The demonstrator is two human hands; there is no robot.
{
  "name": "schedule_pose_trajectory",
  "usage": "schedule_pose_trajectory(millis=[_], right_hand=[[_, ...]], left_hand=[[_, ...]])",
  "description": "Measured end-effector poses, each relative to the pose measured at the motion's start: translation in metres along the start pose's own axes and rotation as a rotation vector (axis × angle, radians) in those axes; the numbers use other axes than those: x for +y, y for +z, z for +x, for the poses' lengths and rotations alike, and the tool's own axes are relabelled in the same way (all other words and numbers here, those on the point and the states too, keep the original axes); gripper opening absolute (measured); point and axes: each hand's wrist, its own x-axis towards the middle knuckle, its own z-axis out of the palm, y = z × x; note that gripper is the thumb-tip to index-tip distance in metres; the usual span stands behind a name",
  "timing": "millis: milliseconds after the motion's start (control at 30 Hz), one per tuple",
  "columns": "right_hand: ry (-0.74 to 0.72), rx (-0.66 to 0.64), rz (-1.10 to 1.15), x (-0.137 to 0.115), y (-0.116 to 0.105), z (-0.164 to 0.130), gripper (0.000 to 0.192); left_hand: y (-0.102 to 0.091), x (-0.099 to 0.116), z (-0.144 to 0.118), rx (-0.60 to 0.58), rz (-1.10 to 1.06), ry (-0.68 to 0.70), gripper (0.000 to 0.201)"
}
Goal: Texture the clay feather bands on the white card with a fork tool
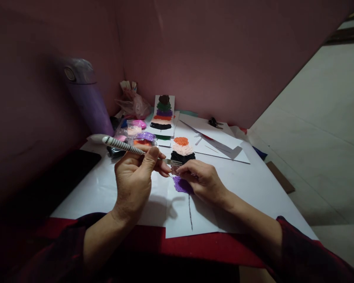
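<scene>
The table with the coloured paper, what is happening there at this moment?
A person sits at a white sheet and works on a picture of stacked clay layers: orange, cream, black, then purple. The left hand holds a patterned tool whose metal tip reaches the clay just above the purple layer. The right hand rests on the sheet, fingers at the same spot. A finished card leans on the wall behind, with clay packets and a purple bottle to the left.
</scene>
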Motion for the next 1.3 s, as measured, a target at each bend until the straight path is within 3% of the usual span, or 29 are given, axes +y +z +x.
schedule_pose_trajectory(millis=[100, 267, 767, 1033, 1200, 1300], right_hand=[[0.048, 0.019, 0.036, 0.0026, 0.0011, 0.0044, 0.015], [0.032, -0.043, 0.045, 0.0051, 0.0064, 0.0051, 0.017], [0.016, -0.051, 0.025, 0.0018, 0.0075, 0.0050, 0.018], [0.024, 0.039, 0.031, 0.0002, 0.0040, 0.0013, 0.021], [0.030, -0.008, -0.005, -0.0006, 0.0058, 0.0000, 0.022], [0.016, 0.034, 0.001, -0.0009, 0.0029, -0.0002, 0.022]], left_hand=[[-0.0001, -0.0003, 0.0005, 0.010, 0.010, 0.002, 0.017], [-0.0009, -0.0005, 0.0007, 0.003, 0.015, 0.003, 0.017], [-0.0005, -0.0012, 0.0018, -0.001, 0.008, 0.022, 0.017], [-0.0003, -0.0008, 0.0002, 0.013, 0.000, 0.046, 0.016], [0.0004, -0.0010, 0.0005, 0.025, 0.016, 0.052, 0.016], [0.0008, -0.0011, 0.0009, 0.034, 0.047, 0.064, 0.016]])
